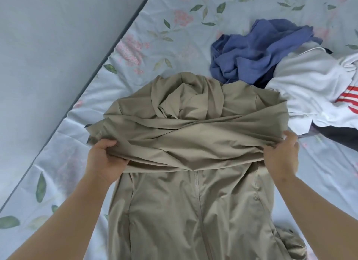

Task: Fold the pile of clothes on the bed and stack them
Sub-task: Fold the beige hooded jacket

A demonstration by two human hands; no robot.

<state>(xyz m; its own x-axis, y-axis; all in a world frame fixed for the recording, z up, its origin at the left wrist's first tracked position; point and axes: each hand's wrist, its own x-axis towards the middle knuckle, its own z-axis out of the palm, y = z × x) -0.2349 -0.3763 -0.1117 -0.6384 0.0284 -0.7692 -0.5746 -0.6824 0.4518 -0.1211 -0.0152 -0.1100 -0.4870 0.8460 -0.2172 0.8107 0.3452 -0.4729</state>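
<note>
Grip: left hand (104,160), right hand (280,157) pinch khaki jacket (193,135) | on bed (164,46)

Soft even daylight, cool bluish cast; shadows faint; wide-angle bowing at edges (corners worst); overall slightly soft focus.

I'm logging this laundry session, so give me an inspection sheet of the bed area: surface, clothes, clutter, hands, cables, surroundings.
Surface: floral bed sheet, wrinkled near its left edge.
Job's things: beige zip jacket lies zip up, its top part doubled over the chest; blue garment, white garment with red stripes and dark garment lie crumpled in a pile at the right, unfolded.
Clutter: nothing seen.
Hands: left hand and right hand each grip the jacket's doubled edge, one at each side.
Cables: thin white cord on the white garment, perhaps a drawstring.
Surroundings: plain grey surface beyond the bed's left edge.
</note>
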